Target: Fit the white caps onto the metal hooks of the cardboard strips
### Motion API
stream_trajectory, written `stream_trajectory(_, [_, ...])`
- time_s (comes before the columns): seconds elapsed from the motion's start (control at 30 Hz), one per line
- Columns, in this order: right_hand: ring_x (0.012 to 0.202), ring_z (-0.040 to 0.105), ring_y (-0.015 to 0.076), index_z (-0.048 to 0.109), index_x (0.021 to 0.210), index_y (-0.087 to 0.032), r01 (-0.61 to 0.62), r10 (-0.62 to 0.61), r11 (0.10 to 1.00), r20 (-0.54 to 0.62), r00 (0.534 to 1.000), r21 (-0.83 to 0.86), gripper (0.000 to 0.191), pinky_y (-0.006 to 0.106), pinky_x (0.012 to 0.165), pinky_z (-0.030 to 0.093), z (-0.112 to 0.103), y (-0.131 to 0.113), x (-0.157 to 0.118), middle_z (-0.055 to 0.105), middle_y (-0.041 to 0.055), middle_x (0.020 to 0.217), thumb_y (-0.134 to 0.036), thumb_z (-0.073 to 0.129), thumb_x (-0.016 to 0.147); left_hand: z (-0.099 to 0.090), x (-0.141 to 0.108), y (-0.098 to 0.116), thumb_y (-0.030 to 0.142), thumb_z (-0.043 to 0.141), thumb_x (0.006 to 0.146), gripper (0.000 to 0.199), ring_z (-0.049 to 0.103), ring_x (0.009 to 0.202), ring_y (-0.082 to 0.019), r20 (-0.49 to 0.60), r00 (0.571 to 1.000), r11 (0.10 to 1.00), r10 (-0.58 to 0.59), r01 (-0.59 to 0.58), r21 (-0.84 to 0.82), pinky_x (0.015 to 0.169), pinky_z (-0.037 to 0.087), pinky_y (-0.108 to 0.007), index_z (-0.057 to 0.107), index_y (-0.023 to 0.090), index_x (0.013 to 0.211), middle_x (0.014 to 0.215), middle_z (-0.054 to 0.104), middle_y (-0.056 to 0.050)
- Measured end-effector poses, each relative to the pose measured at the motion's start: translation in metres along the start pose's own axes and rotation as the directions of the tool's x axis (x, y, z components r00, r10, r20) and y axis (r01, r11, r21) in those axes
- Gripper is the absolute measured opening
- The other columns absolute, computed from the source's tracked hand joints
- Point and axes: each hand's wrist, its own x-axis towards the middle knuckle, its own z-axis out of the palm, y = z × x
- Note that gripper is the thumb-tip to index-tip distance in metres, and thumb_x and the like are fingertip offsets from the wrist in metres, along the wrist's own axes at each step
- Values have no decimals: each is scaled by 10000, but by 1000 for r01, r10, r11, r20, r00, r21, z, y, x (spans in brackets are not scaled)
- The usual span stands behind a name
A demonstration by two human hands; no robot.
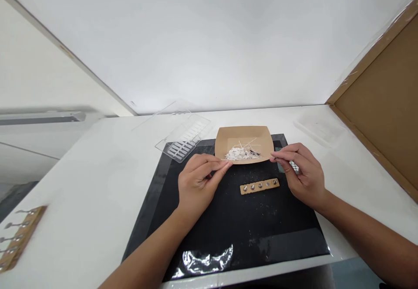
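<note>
A brown cardboard tray (244, 133) sits at the back of the black mat, with a heap of thin white strips and scraps (241, 153) in it. My left hand (200, 182) is closed in a pinch at the tray's front left corner; whatever lies between its fingertips is too small to name. At the tray's right front corner, my right hand (303, 173) pinches a small, thin dark thing that I cannot make out. Between the hands lies a short wooden strip (260, 186) with a row of small round metal pieces, touched by neither hand.
Clear plastic cases (186, 138) with white slots lie at the mat's back left. The black mat (225, 223) carries white crumbs. A wooden rack (24, 236) with metal pieces stands far left. A clear lid (318, 127) and a cardboard panel (382, 93) are at right.
</note>
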Motion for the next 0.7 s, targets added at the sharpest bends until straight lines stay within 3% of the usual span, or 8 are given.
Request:
stream_trajectory(0.1, [950,701,194,744,1167,-242,30,-32,999,67,997,27,253,340,797,609,1,1,0,721,63,1012,-71,608,1039,0,3,-7,259,737,1003,121,667,795,-178,36,999,996,14,-17,86,752,528,-335,841,238,945,859,777,-27])
stream_trajectory(0.33, [990,766,184,720,1175,-257,101,-102,995,152,983,14,214,337,872,622,4,1,-4,806,27,1058,-110,663,1030,5,8,-25,228,621,1067,201,583,813,-205,99,993,937,70,-99,334,836,471,-384,750,155,931,875,725,-61])
stream_trajectory(0.5, [928,793,186,720,1153,-277,94,-83,995,194,977,-45,149,356,824,611,5,3,-6,840,-4,1058,-184,695,1039,9,8,-29,220,630,1058,171,602,853,-220,130,987,935,92,-131,329,857,469,-392,740,163,940,898,722,-64])
stream_trajectory(0.7, [902,791,180,725,1187,-280,93,-72,994,270,960,-65,162,357,803,593,5,5,-7,846,-11,1078,-201,688,1050,11,8,-29,233,754,988,99,616,864,-224,65,993,959,95,-108,261,858,468,-407,801,220,902,887,787,-30])
